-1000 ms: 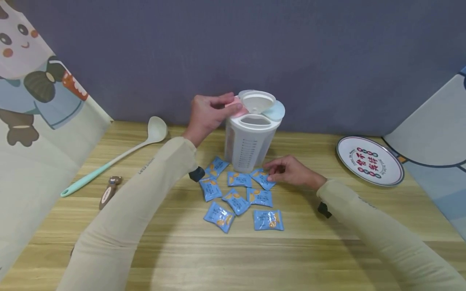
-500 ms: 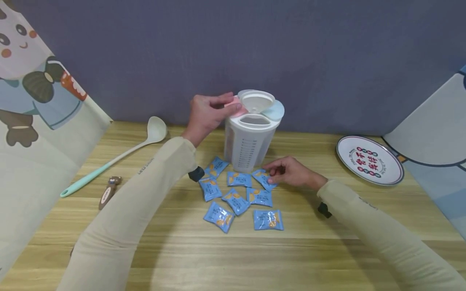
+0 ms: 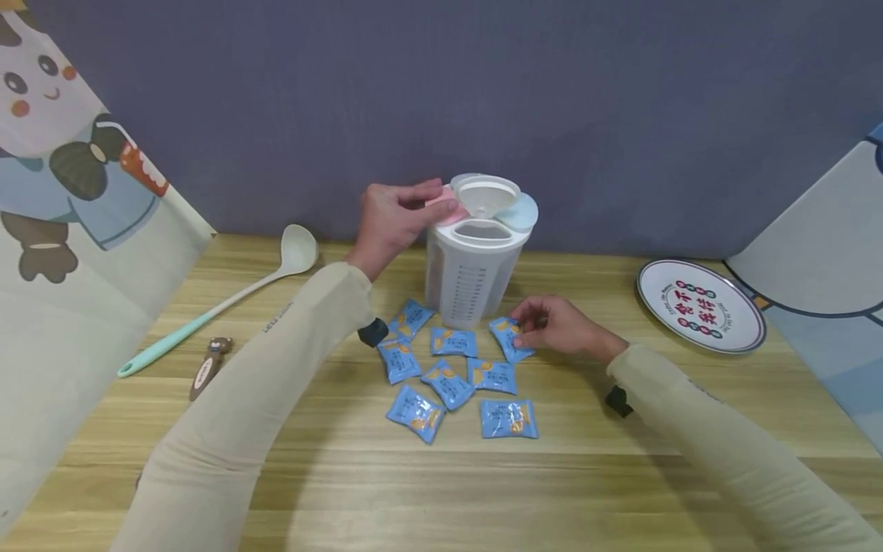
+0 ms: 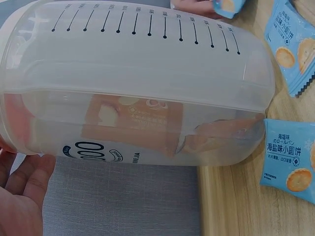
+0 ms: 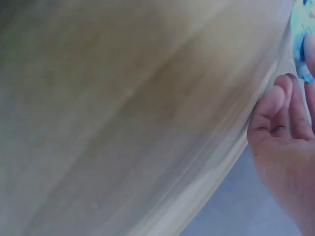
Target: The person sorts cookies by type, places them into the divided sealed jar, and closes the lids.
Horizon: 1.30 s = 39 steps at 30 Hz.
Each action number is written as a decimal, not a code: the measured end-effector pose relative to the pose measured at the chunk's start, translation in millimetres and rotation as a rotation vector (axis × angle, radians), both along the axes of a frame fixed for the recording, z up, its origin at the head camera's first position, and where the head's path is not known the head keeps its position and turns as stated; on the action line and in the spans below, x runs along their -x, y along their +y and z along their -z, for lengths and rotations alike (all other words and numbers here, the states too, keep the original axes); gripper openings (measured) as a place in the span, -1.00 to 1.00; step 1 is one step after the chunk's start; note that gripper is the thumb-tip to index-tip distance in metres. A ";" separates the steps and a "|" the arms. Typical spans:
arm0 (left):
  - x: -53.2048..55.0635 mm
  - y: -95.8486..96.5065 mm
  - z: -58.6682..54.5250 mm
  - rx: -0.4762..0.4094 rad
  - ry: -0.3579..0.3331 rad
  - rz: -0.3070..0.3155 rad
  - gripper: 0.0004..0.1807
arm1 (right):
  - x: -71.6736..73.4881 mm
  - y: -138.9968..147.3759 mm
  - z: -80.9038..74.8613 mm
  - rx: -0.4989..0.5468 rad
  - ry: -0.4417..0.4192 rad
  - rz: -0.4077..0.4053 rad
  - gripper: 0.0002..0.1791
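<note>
A translucent lidded storage container [image 3: 472, 280] with a measuring scale stands upright at the back of the table. My left hand [image 3: 395, 222] grips its top at the pink lid flap [image 3: 450, 211]. To the right of the container's base, my right hand [image 3: 562, 328] pinches a blue biscuit packet [image 3: 507, 337] between thumb and fingers. In the left wrist view, orange-brown packets [image 4: 133, 120] show through the container wall. The right wrist view catches my curled fingers [image 5: 283, 108] and a bit of blue wrapper at its edge.
Several more blue biscuit packets [image 3: 448, 383] lie in front of the container. A ladle [image 3: 234, 297] and a brown bear-topped utensil [image 3: 210, 368] are on the left. At the back right lies a white plate [image 3: 700, 307]. A grey panel [image 3: 621, 138] rises behind the table.
My right hand has drawn its biscuit packet slightly to the right, away from the neighbouring packets. My left hand stays on the container's top.
</note>
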<state>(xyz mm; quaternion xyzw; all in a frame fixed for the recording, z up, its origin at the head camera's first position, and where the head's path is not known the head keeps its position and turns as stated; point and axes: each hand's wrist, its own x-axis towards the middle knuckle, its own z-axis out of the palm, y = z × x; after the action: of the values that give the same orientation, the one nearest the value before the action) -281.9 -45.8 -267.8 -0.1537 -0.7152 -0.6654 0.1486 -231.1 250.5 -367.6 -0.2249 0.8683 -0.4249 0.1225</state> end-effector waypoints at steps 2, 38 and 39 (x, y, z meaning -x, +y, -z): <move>-0.1 0.1 0.6 -0.001 -0.008 0.000 -0.60 | -0.6 2.3 -0.4 0.026 0.005 0.025 -0.65; -0.6 0.6 0.5 -0.047 -0.001 0.022 -0.63 | -33.2 -0.4 -73.0 0.479 0.276 0.068 -0.91; -1.9 0.1 -0.7 -0.050 -0.002 0.022 -0.63 | -33.0 -3.1 -77.6 0.485 0.287 0.070 -0.91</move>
<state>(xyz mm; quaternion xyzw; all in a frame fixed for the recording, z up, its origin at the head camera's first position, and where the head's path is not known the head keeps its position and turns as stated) -280.0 -45.7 -267.1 -0.1572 -0.6966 -0.6850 0.1445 -198.2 247.4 -290.0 -0.2754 0.7571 -0.5878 -0.0740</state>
